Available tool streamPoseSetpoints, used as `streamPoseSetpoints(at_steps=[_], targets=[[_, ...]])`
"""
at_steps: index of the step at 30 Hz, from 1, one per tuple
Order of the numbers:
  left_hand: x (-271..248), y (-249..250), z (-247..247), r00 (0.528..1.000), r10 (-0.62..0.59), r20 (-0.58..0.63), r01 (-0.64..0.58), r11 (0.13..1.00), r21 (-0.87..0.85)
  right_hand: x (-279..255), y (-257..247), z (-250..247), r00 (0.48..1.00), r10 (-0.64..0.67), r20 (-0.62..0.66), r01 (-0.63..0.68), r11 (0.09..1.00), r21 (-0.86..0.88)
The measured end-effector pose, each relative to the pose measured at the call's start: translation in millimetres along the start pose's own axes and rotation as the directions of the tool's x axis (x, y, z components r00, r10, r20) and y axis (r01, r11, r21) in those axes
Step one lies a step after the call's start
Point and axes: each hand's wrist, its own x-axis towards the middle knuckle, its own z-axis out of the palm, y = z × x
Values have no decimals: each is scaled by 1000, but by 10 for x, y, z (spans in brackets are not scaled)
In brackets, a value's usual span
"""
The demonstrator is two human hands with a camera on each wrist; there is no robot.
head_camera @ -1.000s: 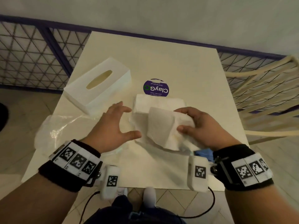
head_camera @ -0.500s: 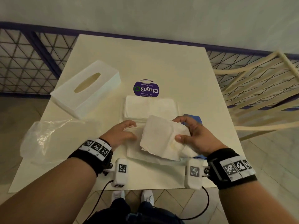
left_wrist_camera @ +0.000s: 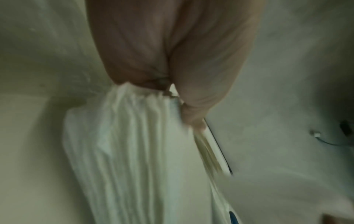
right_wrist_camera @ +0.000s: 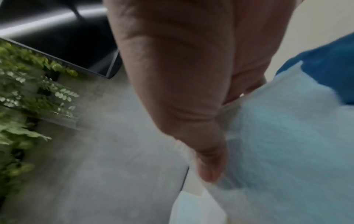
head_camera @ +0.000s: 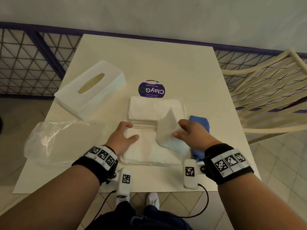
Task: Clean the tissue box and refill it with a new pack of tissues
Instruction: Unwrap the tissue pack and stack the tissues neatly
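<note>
The white tissue box point(head_camera: 90, 87), with an oval slot on top, lies at the table's far left, apart from both hands. A stack of white tissues point(head_camera: 149, 151) lies in the middle, partly over a second folded pile point(head_camera: 156, 108) behind it. My left hand point(head_camera: 131, 131) grips the near stack's left end, thumb on top; the left wrist view shows the tissue stack point(left_wrist_camera: 134, 151) bunched between thumb and fingers. My right hand point(head_camera: 178, 129) pinches a loose top sheet point(head_camera: 166, 130) and holds it tilted up; the right wrist view shows that sheet point(right_wrist_camera: 277, 136) against the thumb.
A clear plastic wrapper point(head_camera: 58, 140) lies flat at the near left. A blue cloth point(head_camera: 201, 123) sits under my right hand. A purple round sticker point(head_camera: 151, 89) marks the table point(head_camera: 166, 60) behind the tissues. A cream lattice chair point(head_camera: 269, 90) stands to the right; a mesh railing runs behind.
My left hand came from the open air onto the stack's left end and took hold. My right hand swung the top sheet up and rightward, uncovering the stack below.
</note>
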Motion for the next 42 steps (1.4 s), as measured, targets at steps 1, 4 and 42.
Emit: streamPoseSetpoints(at_steps=[1, 4, 42], targets=[[-1, -11, 10, 1000, -3, -8, 2, 999, -38, -11, -68, -6, 999, -42, 30, 42, 999, 16], [-8, -54, -2, 993, -114, 8, 111, 950, -293, -55, -294, -14, 969, -209, 132, 177, 959, 219], [-118, 45, 48, 994, -9, -111, 24, 990, 140, 191, 246, 527, 942, 333, -43, -334, 921, -199]])
